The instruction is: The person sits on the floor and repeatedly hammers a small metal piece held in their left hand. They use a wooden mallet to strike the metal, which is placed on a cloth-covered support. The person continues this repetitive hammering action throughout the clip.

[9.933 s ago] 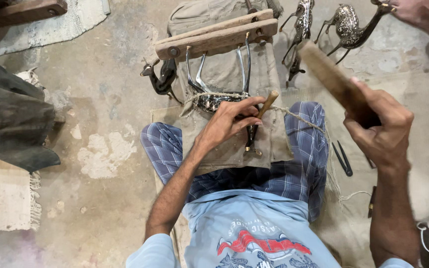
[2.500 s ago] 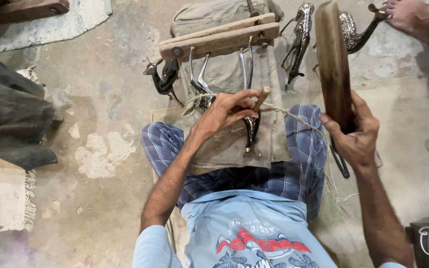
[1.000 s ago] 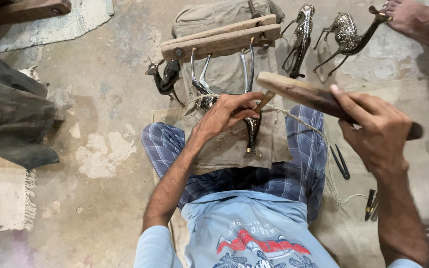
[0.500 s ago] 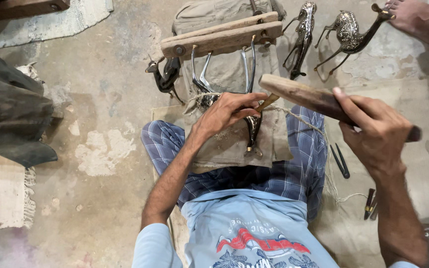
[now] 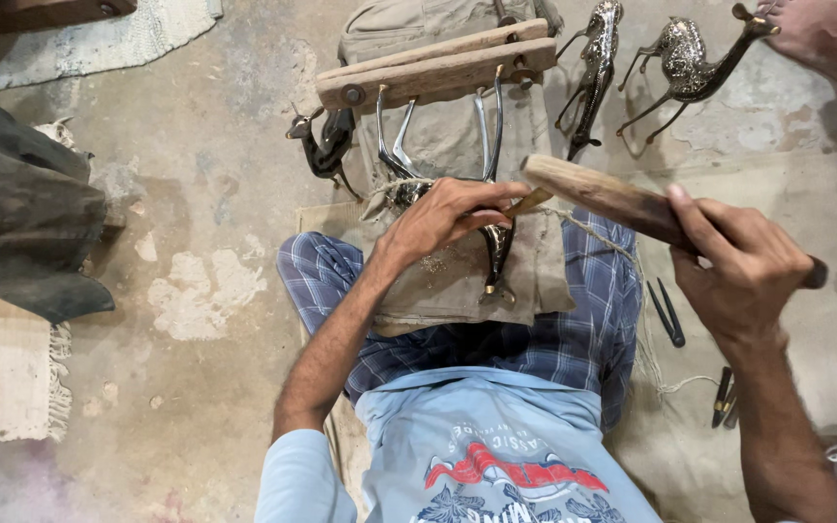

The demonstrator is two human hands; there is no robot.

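My left hand point(image 5: 443, 218) is closed on a small chisel point(image 5: 527, 202) set against the metal figure point(image 5: 457, 194) under it — my right hand point(image 5: 743, 266) grips a wooden mallet point(image 5: 622, 205) just beside.

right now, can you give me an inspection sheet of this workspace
surface: stained concrete floor, beige cloth over the lap
job's things: shiny metal animal figure lying on the cloth, legs up against a wooden clamp bar; wooden mallet
clutter: two finished metal deer figures, dark figure, small dark tools
hands: left hand presses a wooden-handled punch to the figure; right hand grips the mallet
cables: twine
surroundings: dark folded cloth, another person's foot
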